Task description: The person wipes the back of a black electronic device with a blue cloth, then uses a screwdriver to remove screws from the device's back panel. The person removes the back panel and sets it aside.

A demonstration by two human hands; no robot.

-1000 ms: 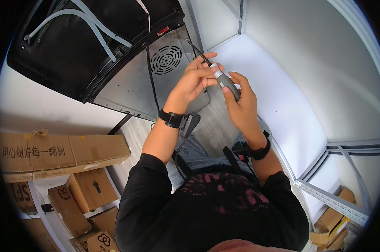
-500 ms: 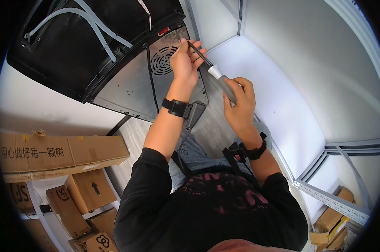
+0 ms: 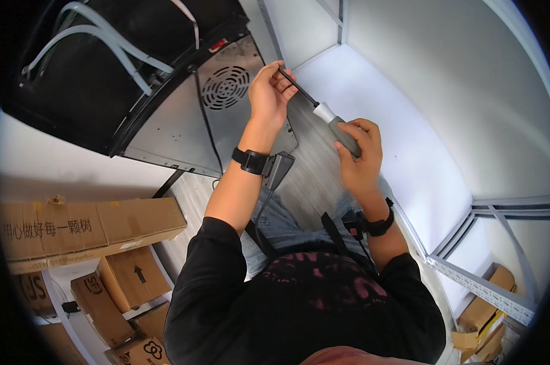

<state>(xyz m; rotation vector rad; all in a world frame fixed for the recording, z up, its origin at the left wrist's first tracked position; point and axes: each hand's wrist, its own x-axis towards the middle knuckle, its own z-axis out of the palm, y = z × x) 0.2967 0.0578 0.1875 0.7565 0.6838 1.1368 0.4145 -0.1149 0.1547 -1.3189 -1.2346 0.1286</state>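
A screwdriver (image 3: 346, 135) with a grey and white handle and a dark shaft slants between my two hands. My right hand (image 3: 361, 159) is closed around its handle. At the shaft's far end, the thumb and fingers of my left hand (image 3: 269, 97) pinch the tip; whether a small part is held there too is hidden. Left of that hand stands an appliance with a bare metal panel (image 3: 171, 131), which has a round slotted vent (image 3: 226, 87) and a black cable (image 3: 206, 121) running down it. Its black upper part (image 3: 62, 91) carries two grey hoses (image 3: 114, 45).
A long cardboard box (image 3: 135, 225) lies at left above shelves with several smaller cartons (image 3: 135, 277). A white panel (image 3: 372, 121) with a metal frame (image 3: 481, 292) bounds the right side. More cardboard (image 3: 484, 310) sits at the lower right. Wood-look floor (image 3: 308, 161) shows between.
My right hand has moved right and slightly down with the screwdriver, so more of the shaft shows between my hands. The appliance has shifted left in the view; my left hand still pinches the tip.
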